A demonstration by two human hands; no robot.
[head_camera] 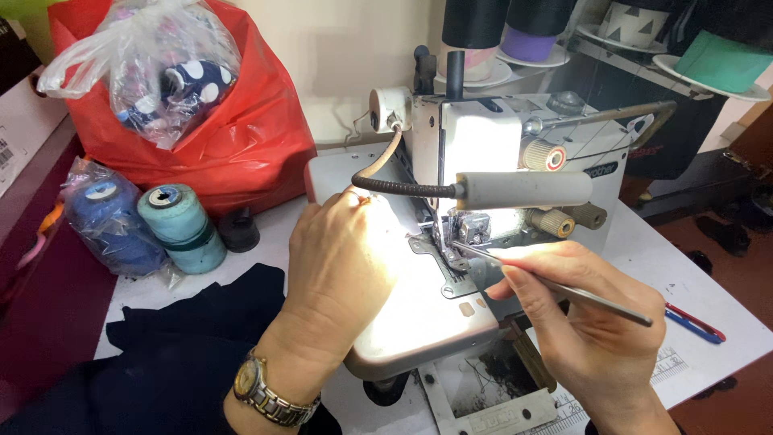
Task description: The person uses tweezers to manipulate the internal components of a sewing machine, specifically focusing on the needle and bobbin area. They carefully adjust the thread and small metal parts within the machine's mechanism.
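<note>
A white industrial sewing machine (pixel 483 137) stands on a white table (pixel 692 282), its bed lit by a lamp on a flexible neck (pixel 523 190). My left hand (pixel 338 274), with a ring and a wristwatch, rests on the machine bed just left of the presser foot (pixel 463 234); what lies under its fingers is hidden. My right hand (pixel 588 322) holds thin metal tweezers (pixel 555 286) like a pen, their tips reaching the needle area by the presser foot. Dark navy fabric (pixel 185 354) lies at the lower left under my left forearm.
A red plastic bag (pixel 241 137) with a clear bag of dotted cloth sits at the back left. A teal thread cone (pixel 181 225), a wrapped blue cone (pixel 109 221) and a small black spool (pixel 239 229) stand nearby. Red-and-blue snips (pixel 694 324) lie on the right. Thread cones stand behind the machine.
</note>
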